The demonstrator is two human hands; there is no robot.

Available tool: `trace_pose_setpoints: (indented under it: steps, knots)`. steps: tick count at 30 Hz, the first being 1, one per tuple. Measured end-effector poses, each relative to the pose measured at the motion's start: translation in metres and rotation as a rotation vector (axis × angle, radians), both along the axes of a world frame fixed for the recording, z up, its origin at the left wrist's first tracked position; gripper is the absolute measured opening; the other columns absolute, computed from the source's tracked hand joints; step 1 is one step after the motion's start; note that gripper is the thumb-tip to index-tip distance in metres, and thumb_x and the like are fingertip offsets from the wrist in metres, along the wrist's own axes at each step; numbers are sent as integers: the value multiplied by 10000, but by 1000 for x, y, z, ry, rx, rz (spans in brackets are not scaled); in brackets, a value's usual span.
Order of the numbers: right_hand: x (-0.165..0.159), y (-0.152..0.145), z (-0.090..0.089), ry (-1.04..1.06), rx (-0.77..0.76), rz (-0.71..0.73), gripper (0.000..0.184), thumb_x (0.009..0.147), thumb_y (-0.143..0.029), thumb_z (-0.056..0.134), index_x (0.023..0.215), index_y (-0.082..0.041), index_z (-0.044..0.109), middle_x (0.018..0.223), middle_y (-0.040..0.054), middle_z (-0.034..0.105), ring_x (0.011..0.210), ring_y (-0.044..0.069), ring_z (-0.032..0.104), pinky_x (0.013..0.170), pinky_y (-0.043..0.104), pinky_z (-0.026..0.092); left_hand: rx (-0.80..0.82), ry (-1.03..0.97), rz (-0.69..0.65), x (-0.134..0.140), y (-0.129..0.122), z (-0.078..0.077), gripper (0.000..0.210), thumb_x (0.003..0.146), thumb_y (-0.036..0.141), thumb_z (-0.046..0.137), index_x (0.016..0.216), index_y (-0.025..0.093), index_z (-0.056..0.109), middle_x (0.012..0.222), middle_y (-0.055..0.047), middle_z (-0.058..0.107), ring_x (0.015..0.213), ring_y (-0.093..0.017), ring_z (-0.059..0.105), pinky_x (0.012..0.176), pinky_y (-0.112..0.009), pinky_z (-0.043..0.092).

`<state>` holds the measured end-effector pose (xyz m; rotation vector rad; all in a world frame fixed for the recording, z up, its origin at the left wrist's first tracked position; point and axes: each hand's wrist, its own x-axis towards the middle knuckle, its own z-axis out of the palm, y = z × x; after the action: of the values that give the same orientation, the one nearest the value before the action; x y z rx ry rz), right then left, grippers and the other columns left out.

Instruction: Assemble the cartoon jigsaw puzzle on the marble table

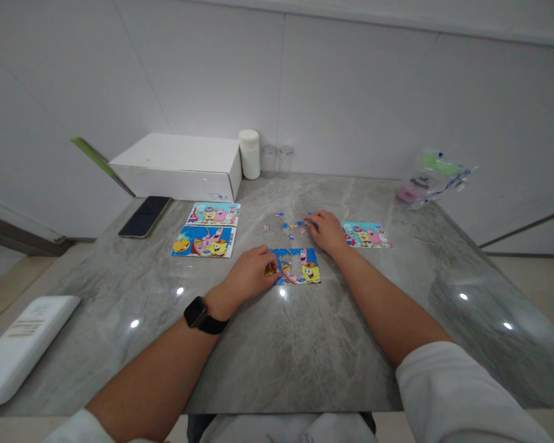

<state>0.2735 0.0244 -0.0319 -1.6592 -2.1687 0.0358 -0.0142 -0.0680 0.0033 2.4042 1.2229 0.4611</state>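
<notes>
A partly assembled cartoon jigsaw puzzle (285, 271) lies on the table in front of me, with a grey gap in its middle. My left hand (252, 274), a black watch on its wrist, has curled fingers pressed on the puzzle's left edge. Beyond it several small loose jigsaw pieces (292, 226) are scattered. At their right side my right hand (327, 232) has its fingertips pinched down at a jigsaw piece, mostly hidden by the fingers. A finished-looking cartoon picture (369, 235) lies just right of that hand.
Two cartoon picture cards (215, 213) lie at the left, near a phone (145, 216). Behind them stand a white box (175, 166), a white bottle (250, 155) and two clear glasses (285, 162). A plastic bag (431, 178) sits back right; a white device (30, 344) lies front left.
</notes>
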Motion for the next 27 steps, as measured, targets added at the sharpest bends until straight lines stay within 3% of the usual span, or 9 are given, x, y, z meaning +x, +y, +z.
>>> trace_pose_setpoints:
  steps: [5, 11, 15, 20, 27]
  knots:
    - [-5, -2, -2, -56, -12, 26, 420, 980, -159, 561, 1324, -281, 769, 1426, 125, 643, 1332, 316, 522, 1134, 479, 422, 2, -10, 11, 0, 0, -2, 97, 905, 313, 719, 880, 219, 723, 979, -58, 670, 847, -202, 599, 781, -335, 498]
    - [0, -1, 0, -20, -8, 15, 366, 992, -213, 570, 1297, -221, 772, 1395, 149, 653, 1285, 313, 561, 1133, 474, 432, -12, -40, -7, 0, 0, -1, 74, 893, 277, 706, 859, 211, 701, 949, -52, 664, 833, -193, 600, 759, -321, 492]
    - [0, -1, -1, -30, -16, 34, 364, 989, -218, 575, 1288, -242, 780, 1415, 138, 645, 1313, 314, 550, 1144, 478, 422, -9, -144, 13, -1, 1, 3, 78, 904, 260, 663, 851, 206, 683, 914, -39, 643, 829, -187, 607, 766, -320, 490]
    - [1, -1, 0, -41, -11, 25, 295, 953, -262, 638, 1192, -239, 810, 1408, 127, 654, 1313, 322, 560, 1158, 486, 412, 10, -376, 217, -5, 10, 2, 128, 934, 308, 612, 872, 201, 644, 877, -27, 631, 843, -188, 599, 777, -319, 476]
    - [3, -2, 8, -84, -70, 22, 301, 917, -272, 690, 1194, -273, 808, 1399, 120, 655, 1293, 333, 575, 1136, 493, 424, -267, -853, 503, -9, 23, 1, 384, 979, 526, 487, 810, 211, 624, 776, -13, 584, 741, -162, 546, 678, -279, 448]
